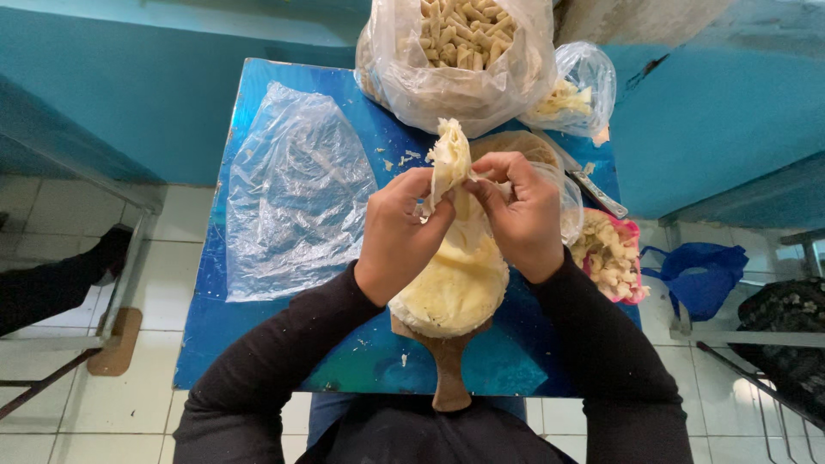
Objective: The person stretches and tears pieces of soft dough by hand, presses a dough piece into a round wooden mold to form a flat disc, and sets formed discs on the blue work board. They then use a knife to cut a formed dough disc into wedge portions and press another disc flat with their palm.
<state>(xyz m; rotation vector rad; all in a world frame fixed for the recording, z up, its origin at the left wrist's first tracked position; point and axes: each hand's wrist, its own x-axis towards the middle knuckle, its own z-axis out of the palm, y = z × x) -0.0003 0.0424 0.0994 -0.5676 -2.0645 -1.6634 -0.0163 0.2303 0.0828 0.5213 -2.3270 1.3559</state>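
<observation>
Head view: both hands, left hand and right hand, pinch a thin dough sheet closed (stack below), seemingly mid-fold.

Head view, steeply down, close.

The large clear plastic bag of pale rolled sticks runs off the top edge. The round stack of pale thin wrappers hides most of the wooden paddle board. The dark patterned bag is cut at the right edge.
</observation>
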